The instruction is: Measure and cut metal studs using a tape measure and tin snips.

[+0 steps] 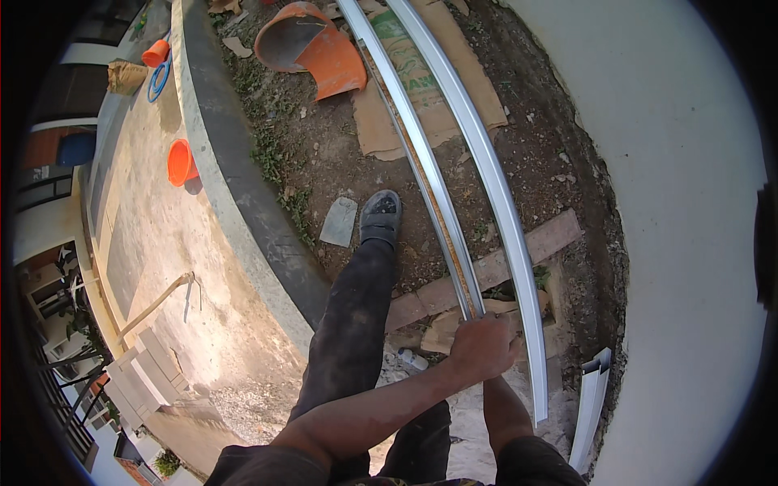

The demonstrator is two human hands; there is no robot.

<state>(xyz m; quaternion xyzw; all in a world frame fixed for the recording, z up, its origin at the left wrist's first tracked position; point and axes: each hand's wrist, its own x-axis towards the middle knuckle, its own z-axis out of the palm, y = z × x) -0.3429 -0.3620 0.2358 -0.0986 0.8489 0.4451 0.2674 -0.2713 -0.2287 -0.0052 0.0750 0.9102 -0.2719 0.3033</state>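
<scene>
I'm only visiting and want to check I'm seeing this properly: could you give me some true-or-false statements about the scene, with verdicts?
1. The left hand is at the nearer visible end of a long metal rail. True.
2. The shoe is bright red. False: the shoe is dark grey.
3. A flat slab lies left of the shoe. True.
4. The short metal piece lies under the shoe. False: the short metal piece is beside the pale wall.
5. An orange bucket is on the pale paving. True.
</scene>
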